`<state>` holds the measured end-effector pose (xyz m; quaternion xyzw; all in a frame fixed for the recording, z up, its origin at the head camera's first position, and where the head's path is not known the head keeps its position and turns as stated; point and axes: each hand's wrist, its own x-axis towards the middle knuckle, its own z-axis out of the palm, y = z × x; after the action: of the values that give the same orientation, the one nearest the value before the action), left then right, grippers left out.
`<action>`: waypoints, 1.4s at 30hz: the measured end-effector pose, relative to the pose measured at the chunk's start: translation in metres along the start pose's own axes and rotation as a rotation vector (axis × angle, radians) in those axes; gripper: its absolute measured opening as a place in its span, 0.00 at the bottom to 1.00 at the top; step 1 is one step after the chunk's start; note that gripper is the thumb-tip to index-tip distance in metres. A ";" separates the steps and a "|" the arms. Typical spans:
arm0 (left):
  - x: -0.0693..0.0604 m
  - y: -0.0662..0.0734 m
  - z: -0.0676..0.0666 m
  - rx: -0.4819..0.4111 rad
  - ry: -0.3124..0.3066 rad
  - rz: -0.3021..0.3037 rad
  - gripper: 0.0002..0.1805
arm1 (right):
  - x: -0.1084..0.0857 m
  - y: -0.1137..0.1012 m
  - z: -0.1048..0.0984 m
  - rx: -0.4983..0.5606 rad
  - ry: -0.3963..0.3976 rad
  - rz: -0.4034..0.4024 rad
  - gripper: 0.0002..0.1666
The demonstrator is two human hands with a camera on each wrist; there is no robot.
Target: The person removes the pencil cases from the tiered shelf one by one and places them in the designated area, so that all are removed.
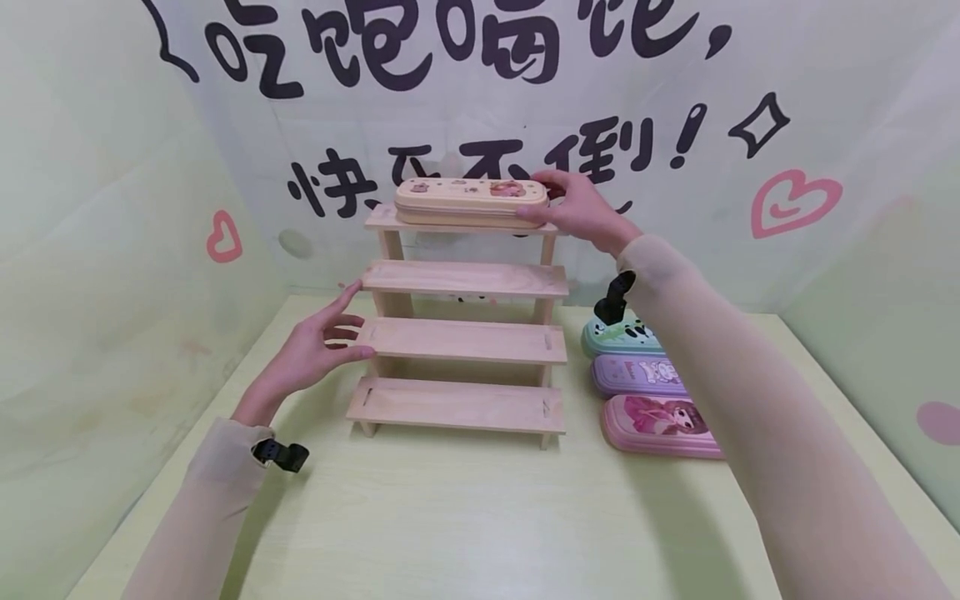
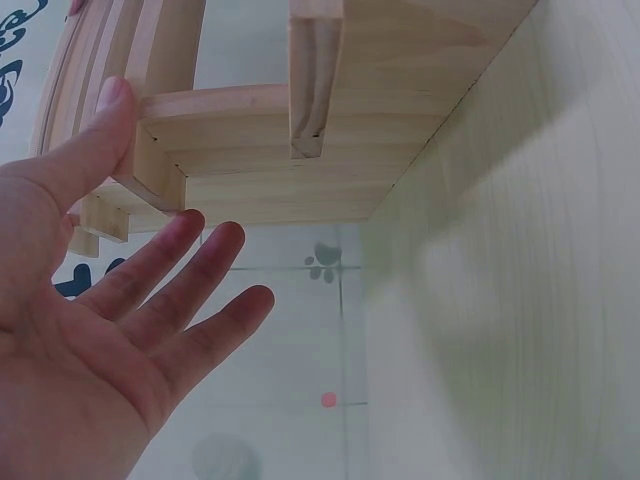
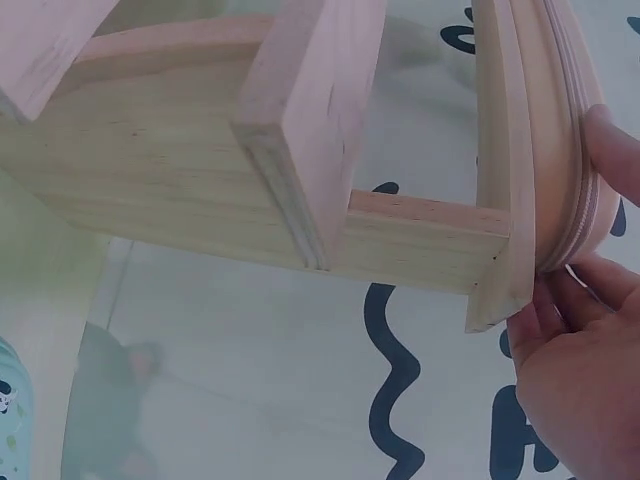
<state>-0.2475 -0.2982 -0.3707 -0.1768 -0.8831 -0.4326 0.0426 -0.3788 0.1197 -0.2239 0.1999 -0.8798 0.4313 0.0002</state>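
A wooden four-step rack [image 1: 465, 337] stands on the table against the back wall. On its top step lies a peach zippered pencil case [image 1: 472, 200] with cartoon pictures on its lid. My right hand [image 1: 577, 208] grips the case by its right end; in the right wrist view the thumb rests on the side of the pencil case [image 3: 560, 130] and the fingers bend at its end. My left hand [image 1: 311, 350] is at the rack's left side, its fingers spread. In the left wrist view that hand's [image 2: 90, 330] thumb touches a step edge of the rack [image 2: 160, 160].
Right of the rack lie three more cases in a row: a green panda one [image 1: 622, 337], a purple one [image 1: 637, 375] and a pink one with a doll picture [image 1: 660, 425]. A printed cloth with black lettering [image 1: 517, 108] hangs behind. The pale table [image 1: 450, 517] extends in front.
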 end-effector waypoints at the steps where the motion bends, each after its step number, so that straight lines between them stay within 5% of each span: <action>1: 0.000 0.000 0.000 0.000 0.000 -0.002 0.59 | 0.000 0.000 0.000 0.009 0.002 0.005 0.46; 18: -0.001 0.001 0.001 0.008 0.002 -0.007 0.59 | -0.002 0.002 -0.003 0.052 -0.059 0.004 0.45; 42: 0.000 0.000 0.000 0.002 0.000 -0.002 0.58 | -0.013 0.005 0.007 0.170 0.067 0.015 0.40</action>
<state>-0.2474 -0.2978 -0.3710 -0.1759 -0.8838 -0.4315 0.0422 -0.3671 0.1216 -0.2340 0.1781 -0.8410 0.5108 0.0093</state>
